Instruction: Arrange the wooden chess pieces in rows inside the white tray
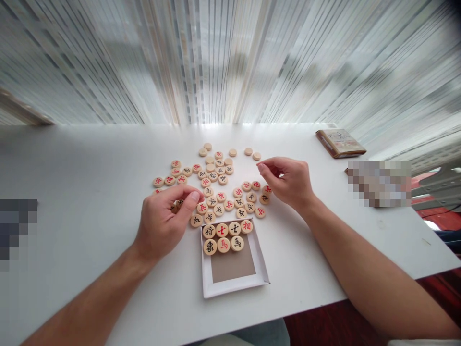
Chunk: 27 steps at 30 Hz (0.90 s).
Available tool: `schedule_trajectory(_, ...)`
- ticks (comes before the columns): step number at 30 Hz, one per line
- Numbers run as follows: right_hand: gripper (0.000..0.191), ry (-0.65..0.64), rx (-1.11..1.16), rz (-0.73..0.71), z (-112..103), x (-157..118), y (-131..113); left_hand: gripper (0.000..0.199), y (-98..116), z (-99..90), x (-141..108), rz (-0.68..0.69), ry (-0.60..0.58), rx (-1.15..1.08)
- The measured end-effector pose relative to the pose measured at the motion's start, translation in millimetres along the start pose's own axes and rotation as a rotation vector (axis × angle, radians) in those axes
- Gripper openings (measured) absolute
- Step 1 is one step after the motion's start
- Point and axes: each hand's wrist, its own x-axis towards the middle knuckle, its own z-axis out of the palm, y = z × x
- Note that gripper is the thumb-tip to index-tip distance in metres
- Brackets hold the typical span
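Observation:
A shallow white box (236, 287) with a brown bottom lies near the table's front edge. Two rows of round wooden pieces fill its back part, among them a red-marked piece (247, 226) at the right corner. Behind the box, several more pieces with red or black characters are spread out, a few of them blank side up. My left hand (167, 218) is over the left side of these pieces, thumb and forefinger together beside a black-marked piece (208, 191); whatever they pinch is hidden. My right hand (286, 181) hovers at the right of the pieces, fingers curled and thumb near the forefinger.
On the white table (97, 158), a small brown-edged box (340, 143) lies at the back right, with a blurred-out item (378, 183) in front of it. Another blurred item (16, 226) is at the far left. A striped curtain (216, 57) hangs behind the table.

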Motion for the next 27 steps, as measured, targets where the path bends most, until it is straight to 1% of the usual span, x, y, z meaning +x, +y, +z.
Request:
schedule_trajectory(14, 0.02, 0.008, 0.013, 0.005, 0.3, -0.3, 0.4, 0.028, -3.3, 3.0, 0.8, -0.002, 0.01, -0.015)
schedule_trajectory(27, 0.022, -0.028, 0.014, 0.027, 0.7, -1.0, 0.4, 0.026, -0.5, 3.9, 1.1, 0.019, -0.016, -0.01)
